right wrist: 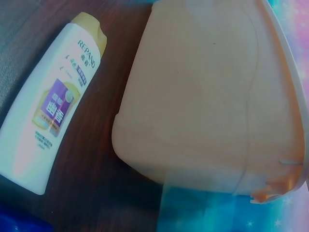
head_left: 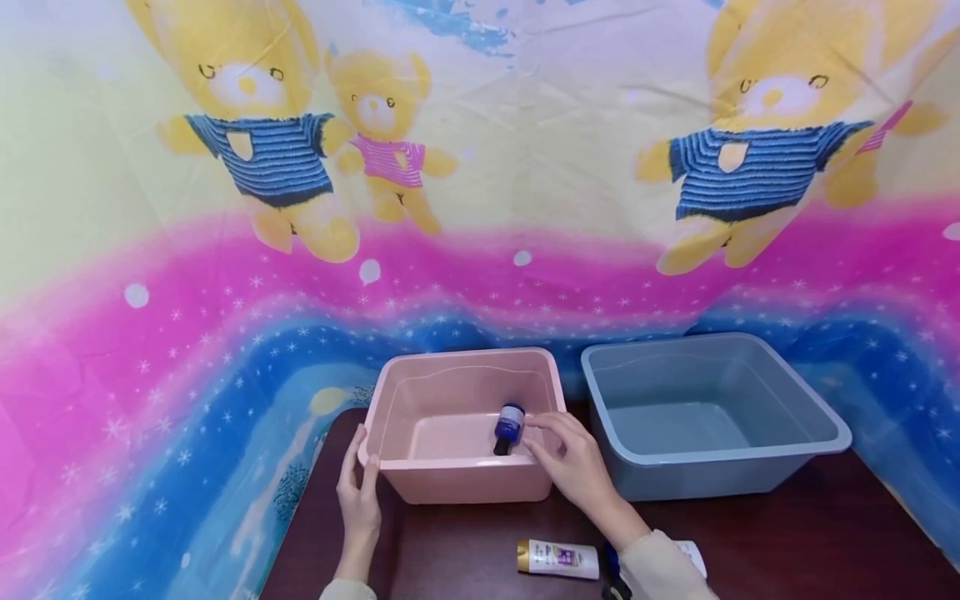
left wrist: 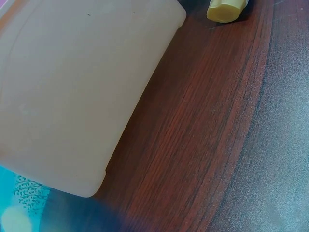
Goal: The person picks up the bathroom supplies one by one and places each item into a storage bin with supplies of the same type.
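Note:
A pink basin [head_left: 480,483] stands at the table's left. My left hand [head_left: 360,500] grips its front left corner, thumb at the front rim and fingers along the left side. Inside, toward the right, a small dark blue bottle [head_left: 511,421] with a white label and black cap is tilted, cap toward me. My right hand [head_left: 577,462] reaches over the basin's front right corner, fingertips bent loosely beside the bottle with a gap between thumb and index finger. Neither hand shows in the wrist views, which look at the basin's outer wall [left wrist: 72,96].
A grey-blue basin [head_left: 720,479] stands right of the pink one. A white shampoo bottle [head_left: 562,559] with a gold cap lies in front on the dark wood table [head_left: 442,550]. Another white bottle [head_left: 692,557] and a dark blue item [head_left: 612,560] lie partly behind my right sleeve.

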The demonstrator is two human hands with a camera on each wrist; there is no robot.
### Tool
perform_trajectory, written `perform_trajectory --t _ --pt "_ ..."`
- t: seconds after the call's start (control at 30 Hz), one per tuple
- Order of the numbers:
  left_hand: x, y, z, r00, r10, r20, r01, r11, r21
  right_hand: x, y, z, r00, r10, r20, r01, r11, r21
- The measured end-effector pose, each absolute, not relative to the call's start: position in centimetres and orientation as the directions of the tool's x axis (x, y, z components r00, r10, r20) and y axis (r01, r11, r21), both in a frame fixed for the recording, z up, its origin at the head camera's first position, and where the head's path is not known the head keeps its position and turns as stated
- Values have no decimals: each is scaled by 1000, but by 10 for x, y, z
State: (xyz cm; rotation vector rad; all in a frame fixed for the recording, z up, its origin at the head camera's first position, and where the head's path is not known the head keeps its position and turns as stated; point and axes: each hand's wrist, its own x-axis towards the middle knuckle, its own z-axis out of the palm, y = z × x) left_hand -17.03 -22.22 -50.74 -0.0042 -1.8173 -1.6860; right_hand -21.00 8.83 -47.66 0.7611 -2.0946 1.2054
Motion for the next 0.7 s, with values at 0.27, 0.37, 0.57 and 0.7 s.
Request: perform_trajectory --t 0.27,0.37,0.57,0.7 --pt "-167 -221 -505 -830 -412 376 336 169 927 -200 90 -474 -616 -167 770 -754 411 -513" --pt "-166 -222 -505 -854 -404 329 286 165 944 -196 92 -472 -587 -152 795 -767 416 -488" --pt "-165 -223 -503 -888 -406 214 181 119 976 -190 97 -471 -588 -133 798 -758 436 -485" --pt "-163 -224 -505 -898 -413 152 127 87 988 -184 100 -471 -613 -126 780 -735 453 -505"
